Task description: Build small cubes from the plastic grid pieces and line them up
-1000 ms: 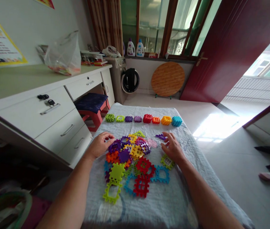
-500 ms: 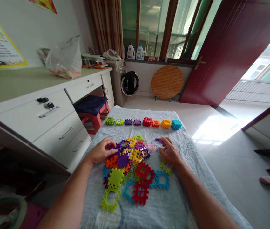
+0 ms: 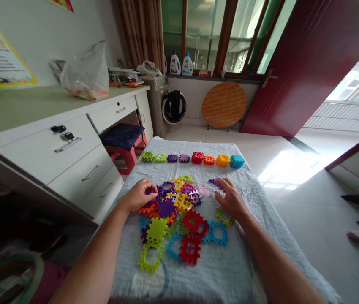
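Colourful interlocking plastic tiles lie in a loose pile on a cloth-covered table (image 3: 224, 278). My left hand (image 3: 139, 195) rests at the pile's left edge, its fingers curved and apart from the thumb, by the purple tiles (image 3: 167, 207). My right hand (image 3: 232, 197) is to the right of the pile, thumb spread away; its fingertips touch a small purple tile (image 3: 214, 182) lying on the cloth. A green window tile (image 3: 224, 216) sits under the right wrist. Red tiles (image 3: 190, 249), blue tiles (image 3: 218, 233) and a green frame (image 3: 150, 257) lie nearer me.
Along the far side runs a row of colour-sorted stacks, from green (image 3: 147, 156) to red (image 3: 197, 158) to blue (image 3: 237, 161). A white desk with drawers (image 3: 84, 158) stands at the left, with a red stool (image 3: 125, 143) partly under it.
The view has shifted slightly, so the table and pile appear a little higher and to the right. Both hands stay at nearly the same places beside the tiles.
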`<control>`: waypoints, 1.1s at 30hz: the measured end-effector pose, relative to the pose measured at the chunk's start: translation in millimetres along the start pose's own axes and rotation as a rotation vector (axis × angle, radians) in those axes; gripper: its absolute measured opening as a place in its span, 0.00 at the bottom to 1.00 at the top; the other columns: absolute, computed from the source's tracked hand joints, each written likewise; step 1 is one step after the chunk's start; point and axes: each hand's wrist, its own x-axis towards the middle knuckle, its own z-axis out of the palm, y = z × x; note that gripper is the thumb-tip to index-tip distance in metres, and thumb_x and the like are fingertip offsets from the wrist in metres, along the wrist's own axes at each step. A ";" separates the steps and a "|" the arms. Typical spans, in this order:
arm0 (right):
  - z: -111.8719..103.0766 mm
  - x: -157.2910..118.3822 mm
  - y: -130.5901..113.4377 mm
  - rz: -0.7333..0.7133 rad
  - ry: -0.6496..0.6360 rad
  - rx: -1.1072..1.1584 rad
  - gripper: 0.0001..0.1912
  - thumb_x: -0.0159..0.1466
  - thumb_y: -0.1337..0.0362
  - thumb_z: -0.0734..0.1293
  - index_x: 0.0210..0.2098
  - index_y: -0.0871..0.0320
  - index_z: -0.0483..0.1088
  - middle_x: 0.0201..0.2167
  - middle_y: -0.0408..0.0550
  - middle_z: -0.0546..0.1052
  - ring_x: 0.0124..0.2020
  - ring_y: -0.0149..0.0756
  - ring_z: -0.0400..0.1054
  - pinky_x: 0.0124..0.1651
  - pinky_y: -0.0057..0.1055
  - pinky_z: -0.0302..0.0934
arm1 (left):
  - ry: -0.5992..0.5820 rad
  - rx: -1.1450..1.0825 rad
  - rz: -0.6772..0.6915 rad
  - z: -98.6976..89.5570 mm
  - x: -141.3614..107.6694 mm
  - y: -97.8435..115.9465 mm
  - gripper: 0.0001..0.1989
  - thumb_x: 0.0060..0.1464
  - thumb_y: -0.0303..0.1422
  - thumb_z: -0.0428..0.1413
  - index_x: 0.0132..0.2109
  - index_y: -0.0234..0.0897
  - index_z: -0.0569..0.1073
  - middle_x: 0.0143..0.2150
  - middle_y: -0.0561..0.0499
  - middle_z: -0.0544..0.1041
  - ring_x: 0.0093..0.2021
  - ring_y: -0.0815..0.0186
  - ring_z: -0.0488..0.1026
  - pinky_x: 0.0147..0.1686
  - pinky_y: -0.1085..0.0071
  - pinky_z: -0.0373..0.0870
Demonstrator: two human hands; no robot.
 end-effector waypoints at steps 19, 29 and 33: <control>49.0 27.2 -131.5 -0.424 -0.502 -0.140 0.14 0.59 0.62 0.69 0.44 0.56 0.71 0.40 0.50 0.74 0.44 0.41 0.61 0.49 0.39 0.55 | 0.363 -0.307 -0.131 22.0 19.4 -11.4 0.12 0.53 0.39 0.52 0.36 0.36 0.75 0.36 0.50 0.77 0.36 0.64 0.73 0.39 0.70 0.67; 19.3 51.1 -76.0 -0.063 -0.121 0.092 0.12 0.66 0.63 0.57 0.33 0.59 0.70 0.27 0.45 0.72 0.30 0.32 0.64 0.35 0.27 0.56 | 0.349 -0.290 -0.186 22.0 21.1 -14.4 0.13 0.53 0.40 0.51 0.37 0.37 0.75 0.32 0.52 0.77 0.34 0.64 0.72 0.36 0.71 0.66; 8.0 58.1 -36.2 0.129 0.015 0.069 0.12 0.64 0.61 0.58 0.37 0.59 0.70 0.23 0.42 0.71 0.25 0.30 0.63 0.31 0.26 0.54 | 0.319 -0.281 -0.197 22.1 20.4 -15.6 0.14 0.53 0.42 0.52 0.37 0.37 0.75 0.33 0.52 0.77 0.35 0.63 0.72 0.38 0.71 0.65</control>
